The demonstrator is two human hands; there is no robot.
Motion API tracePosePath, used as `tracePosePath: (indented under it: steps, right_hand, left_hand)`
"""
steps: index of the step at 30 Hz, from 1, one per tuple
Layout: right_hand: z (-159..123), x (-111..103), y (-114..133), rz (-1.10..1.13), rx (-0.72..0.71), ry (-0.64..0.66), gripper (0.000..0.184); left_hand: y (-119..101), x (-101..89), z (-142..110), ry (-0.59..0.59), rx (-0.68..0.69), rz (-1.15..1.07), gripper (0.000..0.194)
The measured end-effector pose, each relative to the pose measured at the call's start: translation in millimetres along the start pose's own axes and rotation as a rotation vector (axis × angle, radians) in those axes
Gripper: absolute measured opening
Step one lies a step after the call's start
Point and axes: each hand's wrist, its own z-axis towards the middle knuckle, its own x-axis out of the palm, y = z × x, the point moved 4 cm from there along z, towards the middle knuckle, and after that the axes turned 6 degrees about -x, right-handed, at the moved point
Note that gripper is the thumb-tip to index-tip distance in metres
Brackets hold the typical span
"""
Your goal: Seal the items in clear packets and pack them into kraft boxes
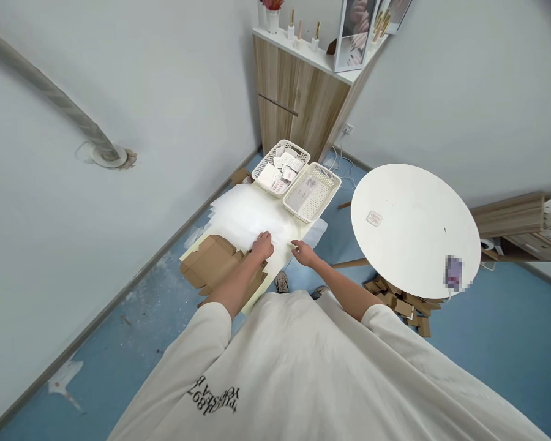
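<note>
A pile of thin white sheets [243,211] lies spread over a pale low tabletop. My left hand [263,246] rests over the near part of the pile with its fingers curled together; what they hold, if anything, is hidden. To the right, my right hand [303,252] is at the edge of the pale top, thumb and forefinger brought together in a pinch. Whatever is between those fingertips is too small to name. Flattened brown cardboard boxes [213,262] lie beside and under my left forearm.
Behind the sheets stand two white plastic baskets: one basket [256,174] holds small white cards or packets, the other basket [334,190] a few flat clear packs. A round white table [417,214] stands right, with folded cardboard [401,306] beneath. A wooden cabinet [298,86] fills the corner.
</note>
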Motion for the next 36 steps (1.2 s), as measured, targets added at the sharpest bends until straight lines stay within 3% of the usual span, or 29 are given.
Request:
tracePosePath:
  steps: [9,13,18,23,29,36]
  right_hand:
    - [2,-2,5,0.1,0.035,-0.041,0.048]
    - [11,-8,20,0.328,0.072,-0.112,0.047]
    - [27,-19,41,0.609,0.058,-0.161,0.052]
    - [34,-25,38,0.432,0.125,-0.266,0.047]
    - [23,-25,31,0.186,0.057,-0.301,0.043]
    - [9,-22,15,0.163,0.098,-0.288,0.04]
  left_hand:
    - [-3,-17.4,-14,-0.219,0.034,-0.029,0.058]
    - [-13,-27.7,-30,-0.293,0.059,-0.051,0.062]
    - [-34,-22.4,-53,-0.267,0.158,-0.026,0.063]
    - [-45,-7.7,-68,-0.212,0.226,-0.023,0.07]
    - [-44,0.1,-76,-0.153,0.294,-0.08,0.071]
    - [-38,2.8,-67,-0.17,0.164,-0.108,0.049]
